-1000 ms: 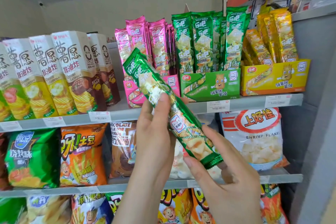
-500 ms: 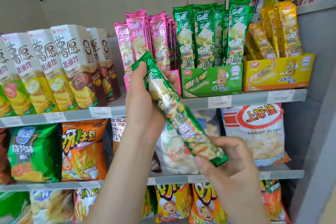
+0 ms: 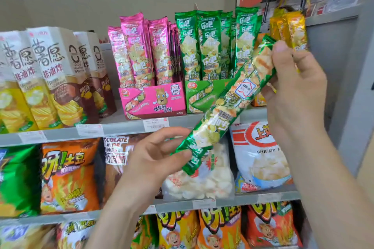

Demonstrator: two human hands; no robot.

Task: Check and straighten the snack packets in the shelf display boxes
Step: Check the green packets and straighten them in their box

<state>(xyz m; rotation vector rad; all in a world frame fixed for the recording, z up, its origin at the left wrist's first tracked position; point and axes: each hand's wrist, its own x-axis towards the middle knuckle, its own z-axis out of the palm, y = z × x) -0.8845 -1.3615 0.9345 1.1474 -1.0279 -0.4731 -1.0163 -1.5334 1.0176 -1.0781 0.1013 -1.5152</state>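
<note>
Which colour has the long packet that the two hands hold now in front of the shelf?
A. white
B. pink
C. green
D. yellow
C: the green packet lies slanted between the left hand, which pinches its lower end, and the right hand, which holds its upper end.

The long green foil snack packet (image 3: 226,103), slanting across mid-frame, covers the right half of the green cardboard display box (image 3: 199,97). Behind it and the right hand (image 3: 293,91), at centre right, only a sliver of the yellow cardboard display box (image 3: 258,100) shows, and the lower ends of the yellow foil packets (image 3: 287,26) are hidden. That hand's wrist cuts off the lettering on the white shrimp-flake bag (image 3: 261,159). The white price labels (image 3: 155,124) on the shelf edge are too blurred to read.
</note>
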